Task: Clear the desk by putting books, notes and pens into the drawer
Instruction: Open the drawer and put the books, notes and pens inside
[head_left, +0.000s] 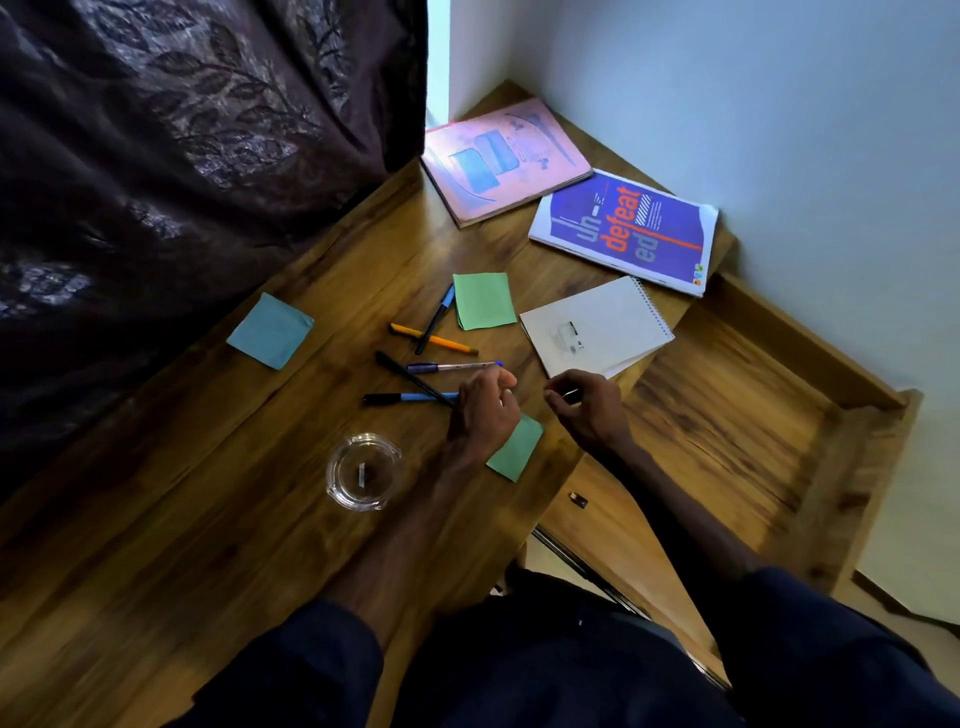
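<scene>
My left hand (483, 410) hovers with bent fingers over the near ends of a black pen (413, 378) and a blue pen (405, 398); both lie flat on the desk (208, 519). A clear purple pen (452, 367), an orange pen (434, 340) and a blue-capped pen (436, 319) lie just beyond. My right hand (587, 410) is curled at the desk edge beside the open drawer (727, 441), with a small glint at its fingertips. On the desk lie a pink book (504, 161), a purple book (623, 228), a white spiral notepad (597, 327), two green notes (483, 301) (517, 449) and a blue note (270, 330).
A glass ashtray (363, 472) stands near my left forearm. A dark patterned curtain (182, 156) hangs along the desk's left side. A pale wall (779, 130) closes off the back and right. The wooden drawer interior holds nothing visible.
</scene>
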